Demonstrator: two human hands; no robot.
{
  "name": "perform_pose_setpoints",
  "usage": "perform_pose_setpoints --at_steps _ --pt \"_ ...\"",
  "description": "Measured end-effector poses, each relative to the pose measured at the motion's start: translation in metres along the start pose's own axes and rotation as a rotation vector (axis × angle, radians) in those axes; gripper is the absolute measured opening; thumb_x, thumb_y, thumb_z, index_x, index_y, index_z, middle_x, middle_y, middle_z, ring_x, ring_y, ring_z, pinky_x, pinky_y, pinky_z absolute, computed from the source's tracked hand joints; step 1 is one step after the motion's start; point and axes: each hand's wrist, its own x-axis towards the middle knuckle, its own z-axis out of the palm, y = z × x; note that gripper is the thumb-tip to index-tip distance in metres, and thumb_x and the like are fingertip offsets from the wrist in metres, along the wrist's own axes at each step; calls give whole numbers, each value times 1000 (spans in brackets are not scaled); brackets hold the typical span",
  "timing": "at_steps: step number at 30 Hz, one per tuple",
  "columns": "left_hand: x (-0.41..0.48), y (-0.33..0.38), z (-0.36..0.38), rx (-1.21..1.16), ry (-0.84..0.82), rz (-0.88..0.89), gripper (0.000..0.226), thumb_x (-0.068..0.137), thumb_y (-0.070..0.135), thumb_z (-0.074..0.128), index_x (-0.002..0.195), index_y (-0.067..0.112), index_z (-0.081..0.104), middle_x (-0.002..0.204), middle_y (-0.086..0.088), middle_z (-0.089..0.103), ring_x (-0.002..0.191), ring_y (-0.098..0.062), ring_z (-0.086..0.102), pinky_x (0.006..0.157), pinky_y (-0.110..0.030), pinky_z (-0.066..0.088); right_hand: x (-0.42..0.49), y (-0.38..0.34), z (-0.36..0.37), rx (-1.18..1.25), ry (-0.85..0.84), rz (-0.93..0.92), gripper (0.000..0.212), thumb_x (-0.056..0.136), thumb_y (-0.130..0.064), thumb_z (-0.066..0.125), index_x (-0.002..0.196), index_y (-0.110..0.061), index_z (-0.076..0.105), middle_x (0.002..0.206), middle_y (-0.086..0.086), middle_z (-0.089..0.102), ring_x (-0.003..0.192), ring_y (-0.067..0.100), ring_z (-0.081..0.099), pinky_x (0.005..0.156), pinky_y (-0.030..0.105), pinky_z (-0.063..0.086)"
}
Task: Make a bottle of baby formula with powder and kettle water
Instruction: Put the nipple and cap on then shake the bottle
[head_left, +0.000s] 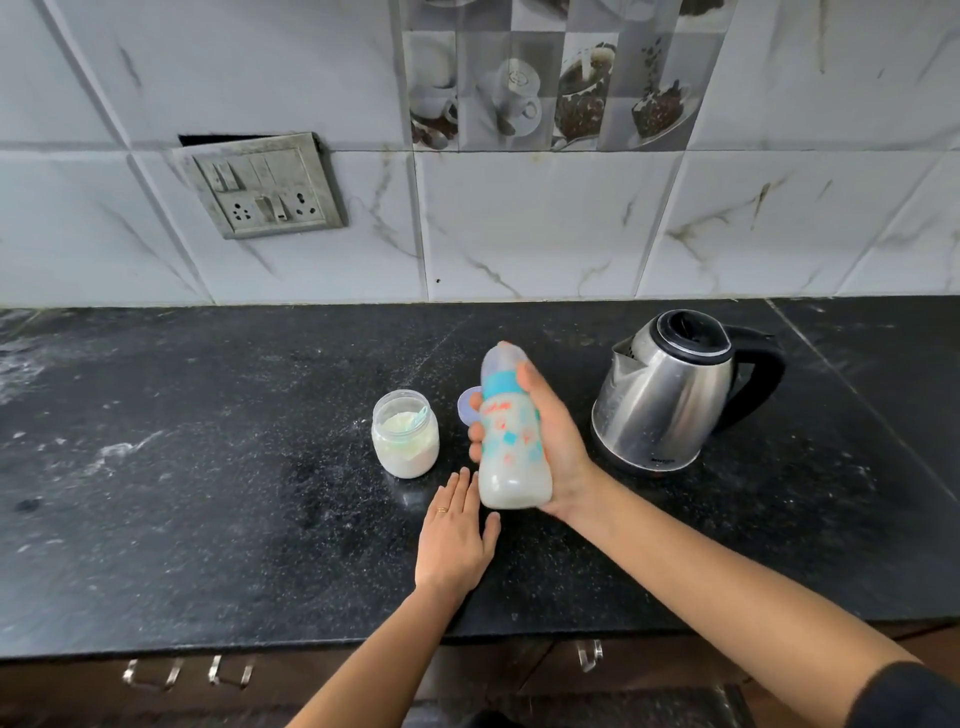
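From my feed: right hand (560, 447) grips the baby bottle (511, 470) above the black countertop (208, 467), cap end tilted away toward the wall, milky white liquid inside. Left hand (457, 543) lies flat on the counter just below the bottle's base, fingers straight, ring on one finger. Open powder jar (405, 441) stands left of the bottle, a pale blue scoop (420, 417) inside it. A small round lid (466, 413) shows partly behind the bottle. Steel kettle (667, 395) stands to the right, handle pointing right. Switch plate (265, 187) on the tiled wall (545, 228).
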Motion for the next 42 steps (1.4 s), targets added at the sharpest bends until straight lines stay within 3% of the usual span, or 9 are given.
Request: perform_pose_setpoints --at_steps 6,11,16,20,26,29,34,39,42 --pt "1 -2 2 -5 -39 0 62 98 46 28 151 14 21 158 -4 18 147 -14 10 120 -28 3 8 -23 11 218 95 -110 39 88 -45 54 98 -8 54 73 6 61 52 17 60 51 24 53" --pt "1 -1 1 -63 62 19 60 92 46 37 140 10 44 142 -8 48 134 -22 41 112 -39 32 -8 8 8 -11 19 6 50 85 -47 54 122 -17 40 73 8 58 50 19 58 48 28 52" --pt "2 -5 3 -23 -11 -3 67 94 51 21 150 16 22 158 -2 20 146 -13 11 118 -25 0 2 -19 11 227 155 -81 41 89 -46 52 102 -6 52 70 5 59 48 17 59 48 24 53" --pt "1 -4 1 -45 -5 1 61 97 45 35 149 14 26 156 -3 27 145 -13 16 120 -29 8 -12 1 5 -23 96 -44 63 82 -46 59 133 -16 37 74 7 61 51 19 59 49 27 52" --pt "1 -5 1 -39 -29 -1 62 97 47 29 150 16 23 157 -2 22 146 -13 12 119 -26 3 -10 -12 7 205 177 -73 39 91 -46 50 96 -7 52 77 6 55 48 17 57 49 23 52" --pt "1 -5 0 -73 -6 2 61 96 47 34 148 17 29 153 -1 32 143 -14 23 119 -32 15 -21 10 7 -18 128 -34 49 83 -48 53 111 -8 50 71 5 59 50 17 57 50 25 51" --pt "1 -5 1 -52 -26 -7 61 98 46 32 150 16 22 158 -2 20 146 -13 12 119 -26 2 -8 -14 6 240 207 -157 39 91 -46 51 99 -8 53 79 5 56 52 17 58 50 24 52" --pt "1 -7 2 -60 -25 19 63 96 46 32 150 15 24 156 -4 26 145 -15 17 119 -34 16 -26 10 3 -61 84 -49 54 83 -49 58 118 -9 48 75 6 59 52 18 57 50 27 50" --pt "2 -6 1 -62 -29 3 61 98 45 33 150 15 22 158 -2 20 146 -13 12 120 -29 7 -14 -8 1 115 156 -121 46 85 -47 55 112 -11 48 82 5 56 52 16 57 50 25 50"
